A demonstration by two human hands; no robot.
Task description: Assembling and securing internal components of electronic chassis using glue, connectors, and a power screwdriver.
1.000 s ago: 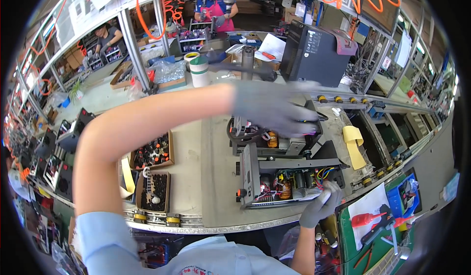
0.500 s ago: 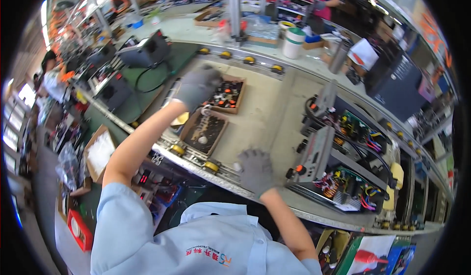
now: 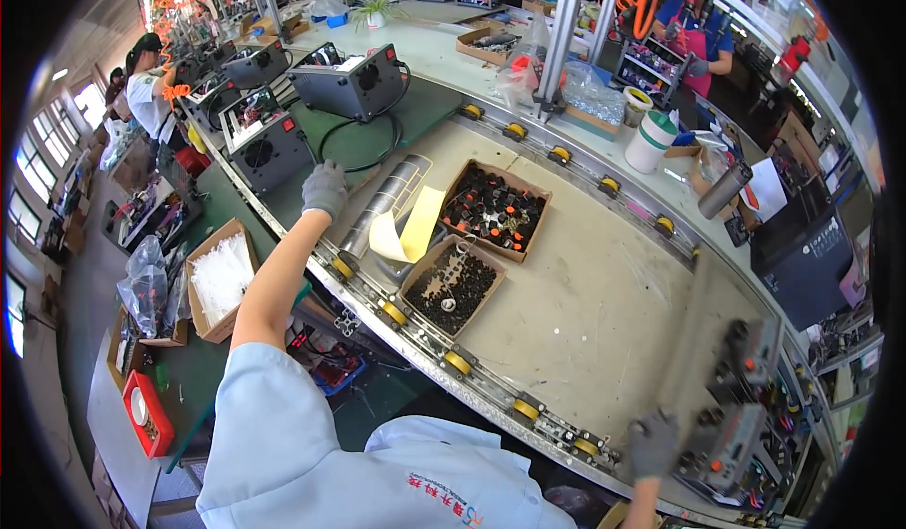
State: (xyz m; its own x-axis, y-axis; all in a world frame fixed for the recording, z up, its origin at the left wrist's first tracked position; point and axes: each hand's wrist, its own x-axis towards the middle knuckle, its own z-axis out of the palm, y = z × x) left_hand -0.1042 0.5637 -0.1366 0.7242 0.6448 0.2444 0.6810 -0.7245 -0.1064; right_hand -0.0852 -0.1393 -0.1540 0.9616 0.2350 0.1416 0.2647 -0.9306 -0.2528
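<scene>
My left hand [image 3: 326, 192], in a grey glove, is at the near edge of a green board [image 3: 429, 118], its fingers bent and close together on that edge. A grey machine casing [image 3: 269, 156] and a looped black cable [image 3: 363, 163] lie beside it. Far to the right, my gloved right hand [image 3: 651, 444] is smeared by motion, its fingers unclear. Next to it is a grey panel with knobs [image 3: 731, 449], part of an open unit; a second panel [image 3: 760, 352] stands behind, also blurred.
Between my hands are a carton of black and orange parts [image 3: 498, 206], a carton of small black screws [image 3: 453, 288], yellow paper [image 3: 415, 232] and a metal roller [image 3: 382, 203]. Yellow-wheeled rails [image 3: 458, 363] border the worktop. Left stands a box of white pieces [image 3: 222, 274]. Other people work beyond.
My left hand has moved from above the cartons to the green board's edge. My right hand has moved right, against the knobbed units. The view has swung left.
</scene>
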